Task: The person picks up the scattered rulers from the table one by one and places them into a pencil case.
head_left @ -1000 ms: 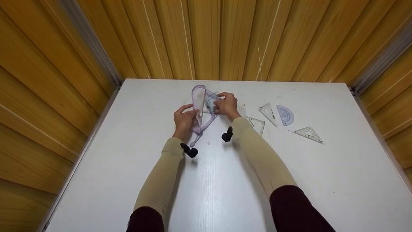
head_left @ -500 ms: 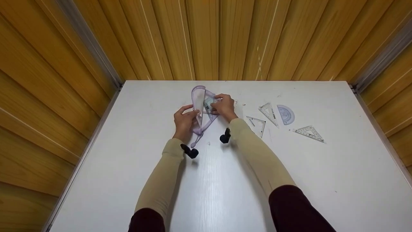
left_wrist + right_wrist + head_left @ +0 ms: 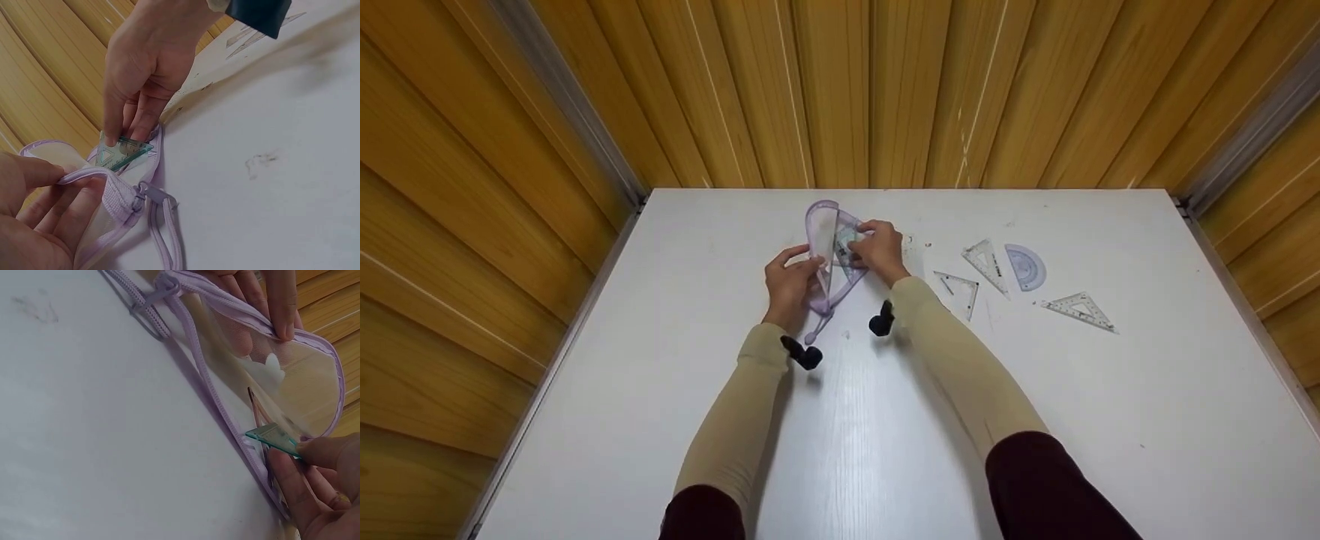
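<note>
A see-through mesh zip pouch [image 3: 823, 226] with lilac edging stands unzipped near the back of the table. On its near side, my left hand [image 3: 789, 283] pinches the edging between thumb and fingers, drawing the mouth apart. My right hand [image 3: 883, 249] grips a small clear set square with teal edges [image 3: 272, 435], its tip down in the pouch's mouth. The fingertips reach inside the zip line in the left wrist view. A thin dark-edged piece [image 3: 257, 408] shows in the pouch beside the set square. The zip pull [image 3: 159, 196] hangs at the pouch's near end.
Right of the pouch, clear set squares [image 3: 987, 264] and a bluish protractor [image 3: 1025, 268] lie flat on the white table [image 3: 840, 420]. One set square [image 3: 964, 289] lies close to my right forearm. Wooden panels [image 3: 915, 97] rise behind the table.
My right hand has moved slightly left and down, carrying the set square further into the pouch's mouth. My left hand keeps its place on the edging.
</note>
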{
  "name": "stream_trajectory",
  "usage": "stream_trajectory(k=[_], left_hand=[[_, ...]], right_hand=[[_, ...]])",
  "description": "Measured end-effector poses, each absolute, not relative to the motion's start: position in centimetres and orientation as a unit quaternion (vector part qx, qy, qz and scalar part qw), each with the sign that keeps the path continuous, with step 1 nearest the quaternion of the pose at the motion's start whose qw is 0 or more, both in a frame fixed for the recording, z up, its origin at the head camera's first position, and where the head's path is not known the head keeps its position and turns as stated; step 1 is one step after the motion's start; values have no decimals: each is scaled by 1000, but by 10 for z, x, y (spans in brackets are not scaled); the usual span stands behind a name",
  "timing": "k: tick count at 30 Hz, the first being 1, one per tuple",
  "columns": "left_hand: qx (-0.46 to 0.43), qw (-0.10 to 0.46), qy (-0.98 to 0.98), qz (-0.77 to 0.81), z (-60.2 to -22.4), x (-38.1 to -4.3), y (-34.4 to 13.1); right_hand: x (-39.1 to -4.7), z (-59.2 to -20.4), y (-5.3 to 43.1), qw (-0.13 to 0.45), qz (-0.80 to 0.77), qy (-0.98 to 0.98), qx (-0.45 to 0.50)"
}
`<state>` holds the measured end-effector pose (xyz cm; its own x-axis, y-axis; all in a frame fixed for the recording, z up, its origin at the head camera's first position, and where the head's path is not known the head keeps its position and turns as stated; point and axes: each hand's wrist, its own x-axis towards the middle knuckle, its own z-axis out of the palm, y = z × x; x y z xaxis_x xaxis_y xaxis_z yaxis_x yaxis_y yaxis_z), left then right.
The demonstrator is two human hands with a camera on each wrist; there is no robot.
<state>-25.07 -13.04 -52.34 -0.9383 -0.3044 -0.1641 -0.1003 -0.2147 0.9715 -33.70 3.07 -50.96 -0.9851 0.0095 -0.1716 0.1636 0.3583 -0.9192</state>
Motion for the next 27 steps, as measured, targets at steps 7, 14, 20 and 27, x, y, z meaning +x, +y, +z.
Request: stream_trajectory(k=[7,14,20,27], left_hand=[[154,72,-627,-760,-523,-250,-131],[155,72,-634,-755,-522,-251,-130],[157,67,-636,-753,-523,-250,-130],[160,67,-627,-760,-523,-250,-130]], right_hand=[[-335,-509,29,42,-544,837,46],[-332,-506,31,26,-521,852,43],[-330,-505,32,32,-511,858,45],[-329,-504,33,55,-509,857,49]])
